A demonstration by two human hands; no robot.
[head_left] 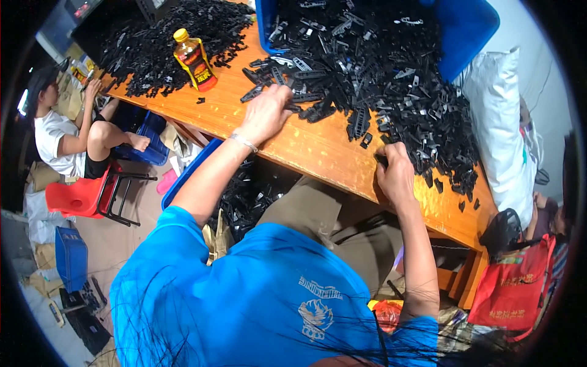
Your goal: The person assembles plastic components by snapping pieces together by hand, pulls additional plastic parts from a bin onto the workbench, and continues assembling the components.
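A large heap of black plastic parts (342, 79) spreads over the wooden table (226, 116) in front of me. My left hand (268, 114) is at the heap's near left edge, fingers curled down among the parts; what sits under the fingertips is hidden. Closer to the table's front edge, my right hand (397, 174) is closed, with a small black plastic piece (382, 160) showing between thumb and fingers. Between the hands, a long ribbed black part (359, 122) lies at the edge of the heap.
A blue bin (468, 37) lies tipped behind the heap. A yellow-capped bottle (195, 61) stands beside a second black pile (165, 46). White sack (502, 128) and red bag (512, 287) are at right. Another blue bin (191, 174) is below the table. A person sits left on a red chair (79, 199).
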